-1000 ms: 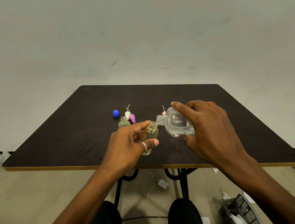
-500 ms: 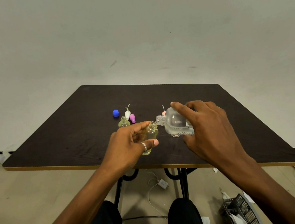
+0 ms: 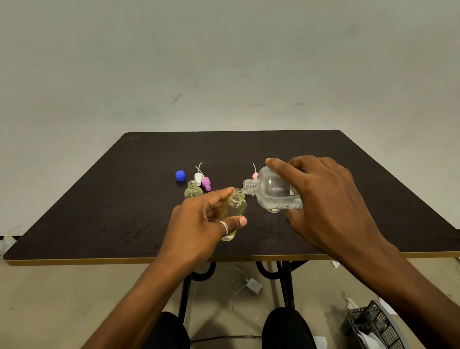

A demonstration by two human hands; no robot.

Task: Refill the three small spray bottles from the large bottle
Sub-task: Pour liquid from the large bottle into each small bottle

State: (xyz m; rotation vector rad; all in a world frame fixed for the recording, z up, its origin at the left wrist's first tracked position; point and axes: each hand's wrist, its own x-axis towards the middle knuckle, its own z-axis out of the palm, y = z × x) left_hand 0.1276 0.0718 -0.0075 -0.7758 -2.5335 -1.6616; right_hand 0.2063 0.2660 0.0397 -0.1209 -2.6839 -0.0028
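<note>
One head-worn camera looks forward and down, close over the table point(image 3: 143, 209).

Both forearms are extended forward, converging. Left hand point(image 3: 202, 222) is curled round small bottle point(image 3: 236, 205), with the ringed digit wrapped across the front. Right hand point(image 3: 328, 202) is clamped over large bottle point(image 3: 273, 191) from above, index finger laid along its shoulder. Hands are kept close but not touching.

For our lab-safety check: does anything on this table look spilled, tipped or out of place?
Nothing stands out. The right hand tilts the large bottle on purpose, mouth to the small bottle in the left hand; no puddle shows on the table.
</note>
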